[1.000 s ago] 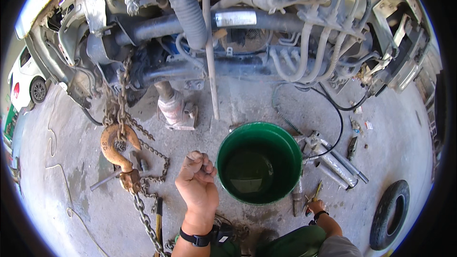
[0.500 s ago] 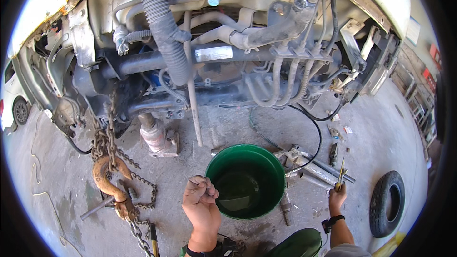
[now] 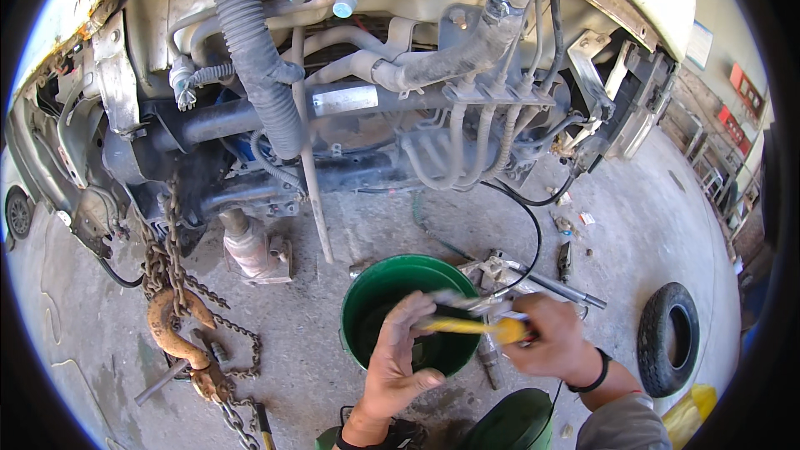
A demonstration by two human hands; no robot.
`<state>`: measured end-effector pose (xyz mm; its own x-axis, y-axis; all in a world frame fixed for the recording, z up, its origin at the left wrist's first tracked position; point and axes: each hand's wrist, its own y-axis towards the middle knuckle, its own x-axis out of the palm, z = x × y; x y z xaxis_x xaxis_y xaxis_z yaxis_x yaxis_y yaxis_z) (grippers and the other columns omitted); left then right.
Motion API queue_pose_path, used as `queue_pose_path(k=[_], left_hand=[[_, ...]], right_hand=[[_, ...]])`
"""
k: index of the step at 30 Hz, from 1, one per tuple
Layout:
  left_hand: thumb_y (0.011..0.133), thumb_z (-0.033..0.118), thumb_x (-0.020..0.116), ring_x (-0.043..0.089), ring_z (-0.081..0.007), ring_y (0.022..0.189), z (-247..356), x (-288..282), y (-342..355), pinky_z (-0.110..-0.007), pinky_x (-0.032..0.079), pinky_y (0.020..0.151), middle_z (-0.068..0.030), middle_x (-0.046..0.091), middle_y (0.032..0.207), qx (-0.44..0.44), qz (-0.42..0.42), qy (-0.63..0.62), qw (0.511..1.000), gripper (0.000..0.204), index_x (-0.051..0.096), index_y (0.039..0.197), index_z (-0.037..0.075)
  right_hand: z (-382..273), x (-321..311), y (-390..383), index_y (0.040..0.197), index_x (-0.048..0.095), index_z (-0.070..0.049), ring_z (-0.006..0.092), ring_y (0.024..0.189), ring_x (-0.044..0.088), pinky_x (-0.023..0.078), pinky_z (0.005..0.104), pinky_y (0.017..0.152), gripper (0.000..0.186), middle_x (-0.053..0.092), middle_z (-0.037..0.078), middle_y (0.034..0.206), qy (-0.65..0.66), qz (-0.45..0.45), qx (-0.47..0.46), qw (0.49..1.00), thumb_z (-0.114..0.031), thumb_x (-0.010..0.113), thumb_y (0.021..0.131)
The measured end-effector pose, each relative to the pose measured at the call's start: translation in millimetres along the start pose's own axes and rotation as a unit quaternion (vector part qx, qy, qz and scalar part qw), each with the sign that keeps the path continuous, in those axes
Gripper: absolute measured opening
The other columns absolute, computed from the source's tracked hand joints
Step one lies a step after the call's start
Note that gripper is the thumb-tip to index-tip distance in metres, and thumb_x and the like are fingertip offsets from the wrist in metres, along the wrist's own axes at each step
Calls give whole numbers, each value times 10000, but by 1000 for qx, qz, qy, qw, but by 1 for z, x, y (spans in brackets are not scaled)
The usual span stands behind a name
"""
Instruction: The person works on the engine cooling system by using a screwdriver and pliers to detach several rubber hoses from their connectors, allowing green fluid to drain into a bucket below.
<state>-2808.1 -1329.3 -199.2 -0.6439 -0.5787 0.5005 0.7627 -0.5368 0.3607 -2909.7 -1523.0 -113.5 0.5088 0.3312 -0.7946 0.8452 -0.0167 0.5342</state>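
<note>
My right hand (image 3: 546,333), closed in a grip, holds a long tool with a yellow part (image 3: 462,327) and a grey part alongside it. Motion smears the tool, so I cannot tell its exact kind. Its far end points left, toward my left hand (image 3: 402,354). That hand is raised with its thumb held away from its fingers. Whether the fingertips touch the tool is unclear. Both hands are over the near side of a green bucket (image 3: 367,277), and they hide part of its inside.
Ahead is a vehicle's exposed front with a ribbed hose (image 3: 258,58) and pipes. A rusty hook (image 3: 177,329) on chains hangs at left, near a bottle jack (image 3: 250,246). A floor jack (image 3: 546,283) lies beyond the bucket. A tyre (image 3: 669,340) is at right.
My right hand has swung in from the far right with the tool, to the bucket. My left hand has moved right and lower, its curled fingers now straightened. The view has shifted slightly.
</note>
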Motion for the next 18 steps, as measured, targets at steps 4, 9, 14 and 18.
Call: queue_pose_path(k=[4, 9, 14, 18], left_hand=[[737, 451, 856, 371, -309, 1409, -3, -3, -3, -443, 277, 1162, -168, 334, 1545, 55, 16, 72, 996, 1148, 189, 1555, 0], [938, 461, 662, 485, -324, 1296, -8, -4, -6, -477, 328, 1130, -174, 517, 1337, 61, 11, 20, 998, 680, 421, 1385, 9], [995, 354, 598, 580, -286, 1074, -8, 0, -9, -487, 414, 1050, -134, 600, 1062, -19, 105, -120, 987, 333, 554, 1053, 29], [992, 259, 592, 589, -281, 982, -13, -5, -5, -473, 451, 993, -116, 591, 923, -48, 177, -198, 963, 224, 531, 961, 45]], right_hand=[[-43, 46, 15, 1018, 622, -41, 248, 702, 697, 577, 345, 574, 365, 681, 100, 903, 58, -50, -102, 992, -140, 748, 689], [-51, 68, 8, 1062, 601, -20, 274, 729, 700, 581, 362, 594, 397, 682, 111, 951, 75, -76, -111, 988, -157, 750, 721], [-60, 75, 4, 1076, 612, -20, 302, 727, 701, 584, 388, 609, 390, 687, 133, 898, 50, -128, -57, 989, -172, 747, 743], [-62, 85, 2, 1091, 625, -27, 313, 724, 706, 587, 384, 621, 409, 692, 144, 875, 48, -90, -21, 995, -195, 761, 744]])
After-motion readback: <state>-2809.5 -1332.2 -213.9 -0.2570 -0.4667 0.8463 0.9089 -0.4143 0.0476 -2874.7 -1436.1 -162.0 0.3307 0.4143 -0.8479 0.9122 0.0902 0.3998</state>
